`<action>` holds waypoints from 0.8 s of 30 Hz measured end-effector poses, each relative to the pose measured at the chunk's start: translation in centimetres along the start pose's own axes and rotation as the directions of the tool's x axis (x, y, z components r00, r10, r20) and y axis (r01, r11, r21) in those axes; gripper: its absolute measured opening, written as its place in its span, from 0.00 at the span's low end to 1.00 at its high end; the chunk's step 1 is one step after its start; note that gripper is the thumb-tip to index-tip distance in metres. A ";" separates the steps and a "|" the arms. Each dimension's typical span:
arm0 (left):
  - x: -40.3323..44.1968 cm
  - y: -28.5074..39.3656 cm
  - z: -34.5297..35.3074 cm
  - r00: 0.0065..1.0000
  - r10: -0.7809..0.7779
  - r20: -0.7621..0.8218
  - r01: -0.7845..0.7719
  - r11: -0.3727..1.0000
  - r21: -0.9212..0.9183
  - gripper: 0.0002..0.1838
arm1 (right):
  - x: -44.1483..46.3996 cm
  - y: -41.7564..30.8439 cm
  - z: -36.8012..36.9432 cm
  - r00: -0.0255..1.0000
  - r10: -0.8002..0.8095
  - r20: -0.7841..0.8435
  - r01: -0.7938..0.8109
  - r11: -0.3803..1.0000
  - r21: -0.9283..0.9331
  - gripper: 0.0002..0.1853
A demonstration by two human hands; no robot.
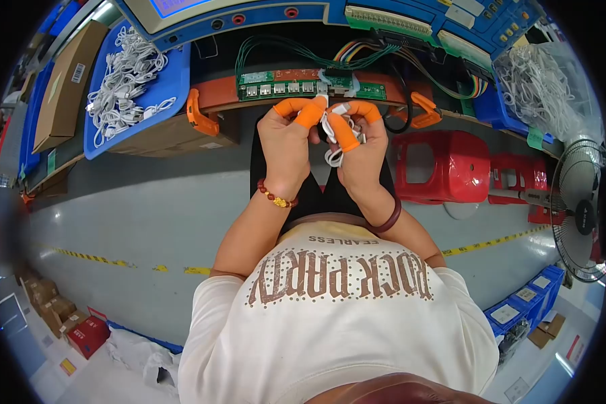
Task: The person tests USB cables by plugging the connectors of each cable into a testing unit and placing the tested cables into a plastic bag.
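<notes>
Both my hands wear orange finger cots and meet at the bench's front edge. With thumb and finger pinched, my left hand [286,131] grips a white plug [322,94] at the front of a green circuit board [370,89]. Whether the plug sits in a socket, I cannot tell. A row of metal USB sockets [278,89] runs along that board, left of the plug. Closed around a bundled white USB cable [333,157], my right hand [363,145] is just beside the left. Another white connector [341,108] sticks out between its fingers. The fingers hide part of the bundle.
A blue bin of white cables [182,87] stands left, beside a cardboard box [71,84]. Orange clamps [200,114] hold the board's strip. Behind is a blue test instrument [249,17] with wiring. At right are bagged cables [535,81], red stools [444,165] and a fan [581,212].
</notes>
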State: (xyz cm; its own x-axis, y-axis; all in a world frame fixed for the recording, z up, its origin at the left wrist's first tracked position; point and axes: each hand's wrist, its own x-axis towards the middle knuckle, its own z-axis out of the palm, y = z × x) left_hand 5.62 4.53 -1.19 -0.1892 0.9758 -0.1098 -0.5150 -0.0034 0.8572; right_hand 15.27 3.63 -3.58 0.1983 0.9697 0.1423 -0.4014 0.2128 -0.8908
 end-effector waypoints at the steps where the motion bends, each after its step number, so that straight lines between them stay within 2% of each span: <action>1: -0.1 -0.1 0.1 1.000 -0.006 0.000 0.006 1.000 0.002 0.05 | 0.1 0.1 -0.1 1.000 -0.017 0.004 0.017 1.000 0.006 0.10; 5: 0.0 -0.2 0.1 1.000 0.005 -0.015 -0.005 0.999 0.035 0.06 | 0.1 -0.5 0.5 0.998 0.007 -0.067 -0.007 1.000 0.009 0.10; 7: 0.0 -0.3 0.0 1.000 0.015 0.005 -0.016 0.997 0.076 0.06 | 0.0 -1.0 0.7 0.985 0.118 -0.129 -0.103 0.988 0.117 0.09; 8: -0.1 -0.4 0.0 0.999 0.034 0.024 -0.036 0.997 0.073 0.05 | 0.1 -1.2 0.7 0.985 0.116 -0.130 -0.101 0.988 0.117 0.09; 14: -0.4 -0.6 0.3 0.994 0.098 0.041 -0.101 0.992 0.075 0.05 | 0.4 -2.6 0.4 0.956 0.271 -0.111 -0.253 0.955 0.157 0.08; 16: -0.4 -0.6 0.3 0.993 0.111 0.046 -0.113 0.991 0.069 0.05 | 0.6 -2.9 0.2 0.933 0.355 -0.058 -0.341 0.925 0.170 0.07; 19: -0.4 -0.6 0.2 0.995 0.091 0.042 -0.094 0.993 0.072 0.05 | 1.1 -3.7 0.1 0.912 0.409 0.000 -0.406 0.905 0.129 0.04; 24: -0.4 -0.7 0.2 0.995 0.089 0.037 -0.092 0.993 0.078 0.05 | 1.5 -4.2 0.0 0.893 0.449 -0.008 -0.445 0.887 0.123 0.04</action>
State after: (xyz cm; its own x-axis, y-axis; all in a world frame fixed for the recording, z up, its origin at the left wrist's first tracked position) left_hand 6.17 4.19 -1.66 -0.2034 0.9790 -0.0140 -0.4288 -0.0762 0.9002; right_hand 17.30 4.15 0.37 0.0043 0.9609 -0.2768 -0.5546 -0.2280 -0.8003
